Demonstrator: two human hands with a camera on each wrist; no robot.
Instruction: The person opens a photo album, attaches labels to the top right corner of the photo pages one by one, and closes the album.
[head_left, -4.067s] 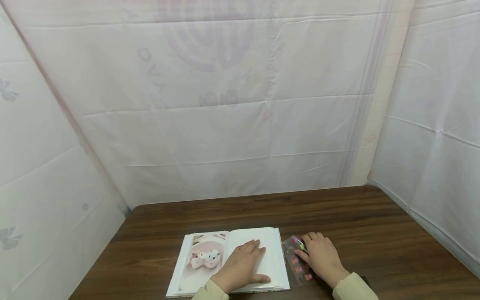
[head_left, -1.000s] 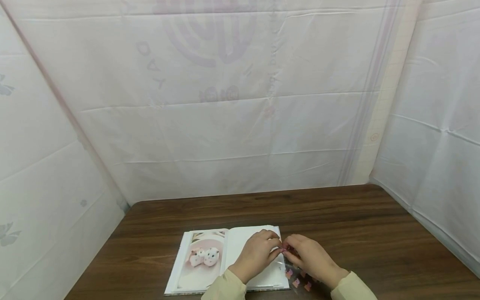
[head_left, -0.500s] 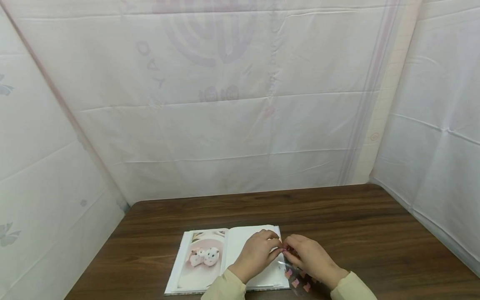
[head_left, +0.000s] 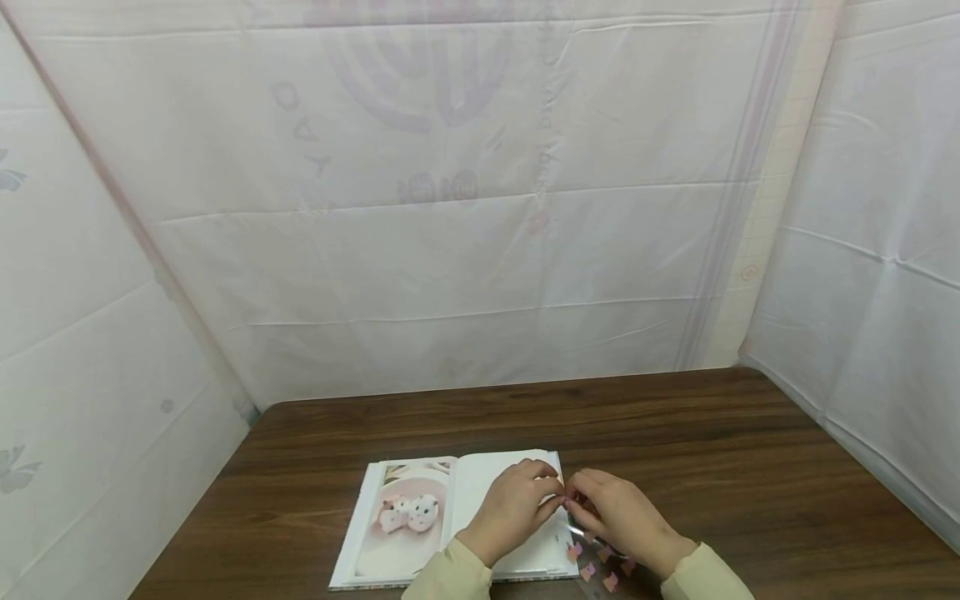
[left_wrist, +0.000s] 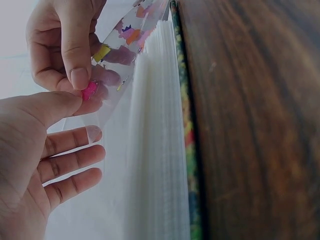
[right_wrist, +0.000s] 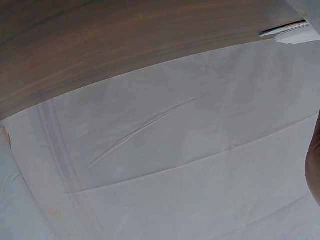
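Note:
A clear sticker sheet [head_left: 592,570] with small pink, orange and yellow stickers slants at the right edge of an open photo album [head_left: 472,473]. In the left wrist view, my left hand [left_wrist: 25,145] pinches the sheet at a bright pink sticker [left_wrist: 89,91], its lower fingers spread beneath. From the other side, my right hand [head_left: 626,515] grips the sheet, thumb against that same sticker; its fingers show through the clear plastic. Whether the sticker is partly lifted, I cannot tell. The right wrist view shows only a dark sliver of hand at its edge.
The album lies on a dark wood table [head_left: 337,442], with a photo [head_left: 408,521] of two spotted white figures on its left page and a plain white right page. Pale printed cloth [head_left: 480,267] hangs behind the table and at both sides.
Some seconds ago my left hand lay flat on the right page; now both hands meet at the album's right edge, pinching the sheet. Over the last second the sheet's lower end has shifted slightly.

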